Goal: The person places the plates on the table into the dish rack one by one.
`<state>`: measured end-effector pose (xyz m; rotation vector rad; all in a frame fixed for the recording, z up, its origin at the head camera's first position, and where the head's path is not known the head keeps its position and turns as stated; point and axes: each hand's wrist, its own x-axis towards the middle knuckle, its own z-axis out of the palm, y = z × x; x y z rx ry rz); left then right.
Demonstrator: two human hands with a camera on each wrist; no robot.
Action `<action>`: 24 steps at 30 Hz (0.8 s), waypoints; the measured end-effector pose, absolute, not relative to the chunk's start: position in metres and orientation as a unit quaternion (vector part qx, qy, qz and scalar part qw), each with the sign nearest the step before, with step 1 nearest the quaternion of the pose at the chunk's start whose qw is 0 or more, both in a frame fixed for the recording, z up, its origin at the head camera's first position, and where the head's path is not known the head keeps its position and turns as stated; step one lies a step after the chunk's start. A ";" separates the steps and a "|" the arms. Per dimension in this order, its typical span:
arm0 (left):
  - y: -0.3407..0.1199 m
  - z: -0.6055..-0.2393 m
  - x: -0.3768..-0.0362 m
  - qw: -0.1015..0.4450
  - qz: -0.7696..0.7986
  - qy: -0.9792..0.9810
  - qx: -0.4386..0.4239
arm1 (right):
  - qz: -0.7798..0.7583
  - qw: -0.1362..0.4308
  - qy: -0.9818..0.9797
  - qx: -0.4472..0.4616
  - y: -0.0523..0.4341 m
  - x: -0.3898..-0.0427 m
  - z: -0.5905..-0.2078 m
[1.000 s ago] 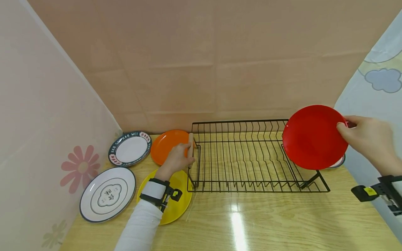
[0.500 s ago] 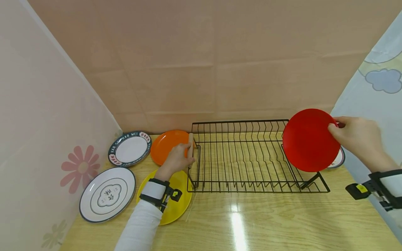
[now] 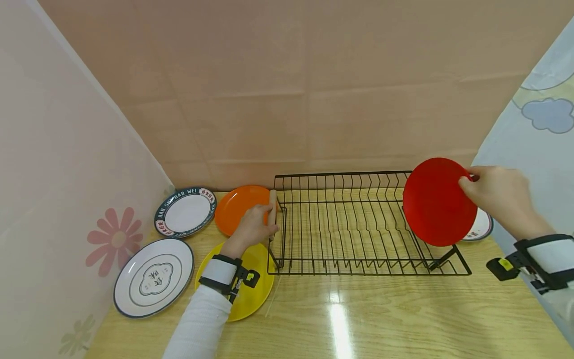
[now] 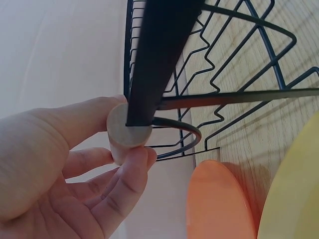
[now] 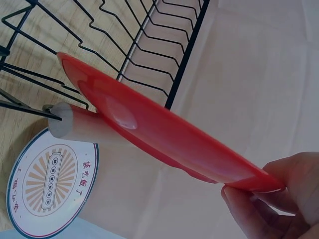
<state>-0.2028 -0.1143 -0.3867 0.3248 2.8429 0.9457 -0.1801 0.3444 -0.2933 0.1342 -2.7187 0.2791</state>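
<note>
A red plate point(image 3: 437, 202) is pinched at its right rim by my right hand point(image 3: 500, 197), thumb on the near face. It stands tilted over the right end of a black wire dish rack point(image 3: 341, 264); in the right wrist view the red plate point(image 5: 149, 127) overlaps the rack's wires and a wooden handle point(image 5: 82, 122). At the rack's left end, my left hand point(image 3: 253, 227) grips the other wooden handle point(image 3: 272, 209). The left wrist view shows thumb and fingers around that round handle point(image 4: 124, 132).
Left of the rack lie an orange plate point(image 3: 237, 204), a yellow plate point(image 3: 251, 294), a white plate with a dark patterned rim point(image 3: 188, 212) and a white plate with a centre emblem point(image 3: 154, 279). Another white plate point(image 5: 30, 199) lies beyond the rack's right end. Cloth-covered walls surround the table.
My right hand has moved left with the red plate, which has turned more edge-on and sits further over the rack's right end. My left hand stays on the handle.
</note>
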 end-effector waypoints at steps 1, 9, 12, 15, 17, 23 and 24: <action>-0.114 -0.387 -0.203 0.064 0.313 0.941 0.107 | 0.099 0.201 -0.973 0.048 0.345 -0.181 -0.294; -0.114 -0.387 -0.204 0.067 0.318 0.940 0.102 | 0.089 0.203 -0.974 0.048 0.340 -0.183 -0.295; -0.115 -0.388 -0.204 0.065 0.319 0.940 0.103 | 0.085 0.210 -0.973 0.051 0.338 -0.185 -0.296; -0.115 -0.388 -0.204 0.067 0.318 0.940 0.103 | 0.077 0.221 -0.971 0.056 0.337 -0.186 -0.298; -0.115 -0.388 -0.204 0.069 0.317 0.940 0.102 | 0.074 0.223 -0.970 0.058 0.336 -0.187 -0.299; -0.114 -0.388 -0.203 0.069 0.316 0.941 0.100 | 0.068 0.233 -0.968 0.057 0.335 -0.187 -0.301; -0.114 -0.389 -0.203 0.070 0.317 0.941 0.099 | 0.066 0.237 -0.967 0.058 0.335 -0.187 -0.301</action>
